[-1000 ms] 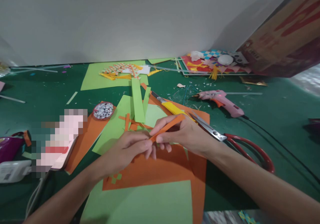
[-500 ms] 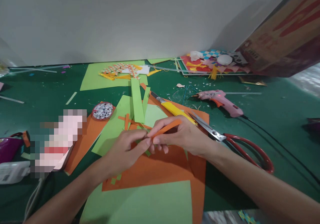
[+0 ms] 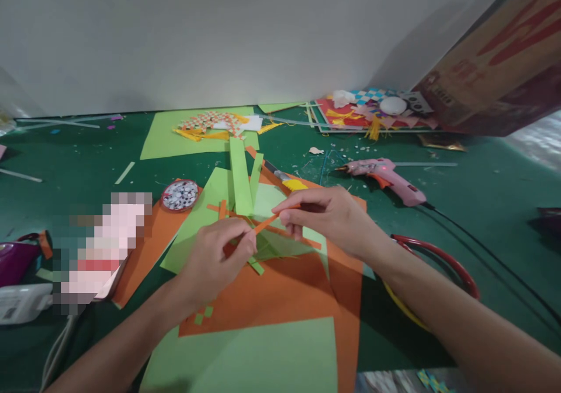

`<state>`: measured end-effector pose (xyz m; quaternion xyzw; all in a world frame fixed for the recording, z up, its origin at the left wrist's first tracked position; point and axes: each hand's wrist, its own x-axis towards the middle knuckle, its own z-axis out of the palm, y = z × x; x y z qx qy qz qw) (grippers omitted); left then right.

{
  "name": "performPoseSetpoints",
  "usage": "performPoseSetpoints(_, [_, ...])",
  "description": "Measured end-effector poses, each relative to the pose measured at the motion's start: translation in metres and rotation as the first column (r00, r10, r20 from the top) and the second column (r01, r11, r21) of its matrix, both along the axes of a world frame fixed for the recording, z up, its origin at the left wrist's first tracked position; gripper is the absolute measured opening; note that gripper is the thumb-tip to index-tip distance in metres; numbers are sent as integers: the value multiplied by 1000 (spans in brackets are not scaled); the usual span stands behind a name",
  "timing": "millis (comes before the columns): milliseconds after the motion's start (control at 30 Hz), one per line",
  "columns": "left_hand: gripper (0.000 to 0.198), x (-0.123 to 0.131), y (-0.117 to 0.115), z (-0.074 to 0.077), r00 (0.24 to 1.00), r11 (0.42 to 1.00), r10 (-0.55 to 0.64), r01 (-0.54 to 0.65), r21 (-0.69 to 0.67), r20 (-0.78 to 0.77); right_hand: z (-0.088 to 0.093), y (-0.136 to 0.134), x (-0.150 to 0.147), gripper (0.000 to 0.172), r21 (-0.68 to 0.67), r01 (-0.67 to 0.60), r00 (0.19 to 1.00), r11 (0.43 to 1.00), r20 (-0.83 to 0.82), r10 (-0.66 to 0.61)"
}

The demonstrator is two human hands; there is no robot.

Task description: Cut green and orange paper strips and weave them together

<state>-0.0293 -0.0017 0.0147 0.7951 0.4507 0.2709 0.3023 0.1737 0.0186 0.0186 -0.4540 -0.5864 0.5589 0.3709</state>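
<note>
An orange paper strip [image 3: 266, 223] is stretched between my two hands. My left hand [image 3: 219, 250] pinches its lower left end, and my right hand [image 3: 326, 211] pinches the upper right end. Beneath them lie orange paper [image 3: 272, 296] and light green paper [image 3: 245, 358]. Green strips [image 3: 240, 176] and small orange strips [image 3: 222, 209] lie just beyond my left hand. A yellow cutter [image 3: 293, 184] is partly hidden behind my right hand, and red-handled scissors [image 3: 442, 258] are mostly covered by my right hand and forearm.
A pink glue gun [image 3: 390, 179] with a black cord lies at the right. Left of the papers are a round tub of googly eyes [image 3: 180, 195] and a blurred pink object [image 3: 105, 247]. Woven paper pieces with yellow tassels [image 3: 213, 125] lie at the back, near a brown bag [image 3: 499, 65].
My hands have drawn apart, my right hand moving up and to the right. The orange strip now spans the gap between them, and papers beneath show more.
</note>
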Motion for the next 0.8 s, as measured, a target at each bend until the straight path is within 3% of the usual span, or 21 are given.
performPoseSetpoints(267, [30, 0, 1, -4, 998, 992, 51, -45, 121, -48, 7, 6, 8, 34, 26, 79, 992, 997, 92, -81])
performPoseSetpoints(800, [32, -3, 3, -4, 990, 982, 140, -140, 123, 13, 16, 9, 10, 39, 15, 170, 975, 985, 140, -171])
